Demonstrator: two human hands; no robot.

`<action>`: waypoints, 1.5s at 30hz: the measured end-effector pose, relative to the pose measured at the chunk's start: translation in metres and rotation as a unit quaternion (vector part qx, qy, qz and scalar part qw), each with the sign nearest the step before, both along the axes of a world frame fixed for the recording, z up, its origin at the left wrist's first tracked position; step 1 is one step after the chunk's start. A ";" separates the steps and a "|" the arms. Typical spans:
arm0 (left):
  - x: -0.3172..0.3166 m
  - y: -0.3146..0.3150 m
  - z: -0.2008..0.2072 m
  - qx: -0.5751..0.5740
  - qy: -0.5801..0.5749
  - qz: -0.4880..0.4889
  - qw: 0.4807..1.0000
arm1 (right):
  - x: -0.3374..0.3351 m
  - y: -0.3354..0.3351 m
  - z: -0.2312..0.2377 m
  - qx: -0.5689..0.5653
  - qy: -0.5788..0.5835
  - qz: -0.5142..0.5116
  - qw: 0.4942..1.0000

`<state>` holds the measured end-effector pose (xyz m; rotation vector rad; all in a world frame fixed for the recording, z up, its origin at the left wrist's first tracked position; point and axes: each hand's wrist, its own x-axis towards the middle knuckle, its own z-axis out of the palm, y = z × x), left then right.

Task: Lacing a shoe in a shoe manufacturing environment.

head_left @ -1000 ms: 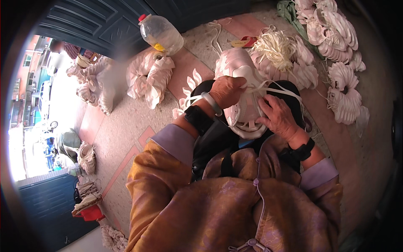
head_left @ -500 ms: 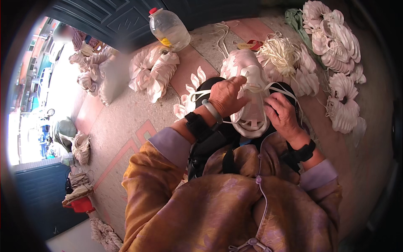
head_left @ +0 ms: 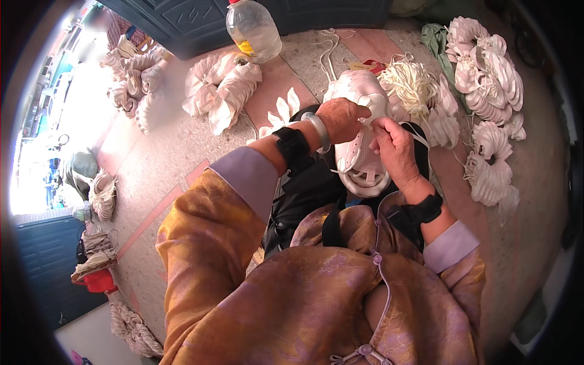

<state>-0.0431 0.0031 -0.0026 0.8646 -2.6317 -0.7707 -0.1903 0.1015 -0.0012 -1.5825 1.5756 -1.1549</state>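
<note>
A white lace-up sneaker (head_left: 360, 85) rests across my dark-clad lap, its toe pointing away and its heel near my body. My left hand (head_left: 342, 120) is closed over the lacing area, its fingertips bent toward the right hand; the palm side is hidden. From the right, my right hand (head_left: 393, 145) pinches a white shoelace (head_left: 367, 123) between thumb and fingers, close against the left fingertips. A loose white lace loop hangs to the right of this hand, over my knee. Both hands meet above the shoe's tongue.
Bundles of white shoe parts (head_left: 222, 91) lie on the floor, with more stacks (head_left: 486, 73) at the right. A hank of cream laces (head_left: 409, 85) sits just beyond the shoe. A clear plastic jug (head_left: 254, 33) stands by the dark door, and a red container (head_left: 99, 280) at lower left.
My hands have come together over the shoe's lacing. The left hand's spread thumb has closed in, and the right hand has moved left and up to meet it.
</note>
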 end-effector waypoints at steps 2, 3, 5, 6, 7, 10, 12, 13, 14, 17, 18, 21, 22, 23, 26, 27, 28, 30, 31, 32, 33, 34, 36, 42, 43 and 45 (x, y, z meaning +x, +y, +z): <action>-0.001 0.000 0.001 0.004 -0.022 0.006 1.000 | 0.001 0.002 -0.001 0.020 -0.011 -0.008 1.000; 0.000 0.001 0.002 0.004 -0.020 0.006 1.000 | 0.002 0.002 -0.003 0.020 -0.009 -0.008 1.000; 0.000 0.008 0.008 0.002 -0.021 0.034 0.999 | 0.002 0.003 -0.005 0.015 -0.009 -0.022 1.000; 0.000 0.012 0.014 0.002 -0.020 0.033 0.999 | 0.002 0.003 -0.006 0.015 -0.008 -0.023 1.000; -0.002 0.017 0.019 0.001 -0.076 0.031 0.997 | 0.003 0.003 -0.007 0.025 -0.034 -0.033 0.999; -0.002 0.031 0.020 -0.007 -0.114 0.038 0.993 | 0.001 0.002 -0.011 0.051 -0.064 -0.036 0.996; 0.001 0.033 0.014 -0.018 -0.074 0.044 0.996 | 0.001 0.000 -0.018 0.067 -0.067 -0.030 0.995; 0.004 0.032 0.012 -0.020 -0.074 0.042 0.996 | 0.003 -0.002 -0.023 0.009 -0.011 -0.017 1.000; 0.006 0.032 0.013 -0.019 -0.084 0.054 0.995 | 0.005 -0.002 -0.023 -0.048 0.046 -0.006 0.998; 0.002 0.039 0.015 -0.019 -0.095 0.082 0.992 | 0.006 -0.001 -0.020 -0.044 0.041 -0.015 0.998; -0.001 0.043 0.016 -0.018 -0.095 0.102 0.990 | 0.005 -0.002 -0.021 -0.041 0.068 -0.022 0.997; -0.004 0.055 0.012 -0.048 -0.063 0.114 0.990 | 0.005 -0.003 -0.024 -0.040 0.044 -0.042 0.997; -0.003 0.058 0.010 -0.043 -0.080 0.106 0.990 | 0.003 -0.003 -0.023 -0.041 0.043 -0.046 0.997; -0.001 0.060 0.011 -0.038 -0.097 0.099 0.990 | 0.003 -0.002 -0.016 0.034 -0.007 -0.039 0.999; 0.002 0.059 0.007 -0.051 -0.094 0.088 0.990 | 0.001 -0.002 -0.014 0.102 -0.063 -0.034 0.992; 0.002 0.059 0.007 -0.054 -0.085 0.087 0.991 | 0.001 -0.001 -0.016 0.097 -0.065 -0.035 0.993; 0.003 0.059 0.007 -0.055 -0.085 0.085 0.991 | 0.001 -0.001 -0.019 0.096 -0.067 -0.037 0.992; 0.002 0.061 0.011 -0.043 -0.111 0.093 0.989 | 0.002 -0.003 -0.028 -0.014 0.006 -0.036 0.999; 0.001 0.062 0.009 -0.045 -0.111 0.089 0.989 | 0.002 -0.003 -0.032 -0.015 0.005 -0.040 0.999; 0.001 0.064 0.008 -0.047 -0.119 0.100 0.987 | 0.004 -0.004 -0.035 -0.031 0.025 -0.035 0.999; 0.000 0.065 0.006 -0.050 -0.126 0.110 0.985 | 0.005 -0.004 -0.037 -0.046 0.044 -0.031 0.997; -0.002 0.065 0.005 -0.051 -0.127 0.107 0.985 | 0.006 -0.004 -0.039 -0.028 0.028 -0.032 0.999; -0.006 0.065 0.006 -0.017 -0.084 0.169 0.982 | 0.008 -0.003 -0.039 -0.018 0.034 -0.037 0.999; -0.003 0.062 -0.007 -0.013 -0.074 0.159 0.984 | 0.016 -0.002 -0.036 0.002 0.079 -0.068 0.995; -0.002 0.061 -0.009 -0.014 -0.075 0.155 0.985 | 0.018 -0.002 -0.037 0.002 0.090 -0.080 0.993; -0.002 0.060 -0.003 0.027 -0.070 0.158 0.984 | 0.022 -0.002 -0.036 0.000 0.108 -0.087 0.990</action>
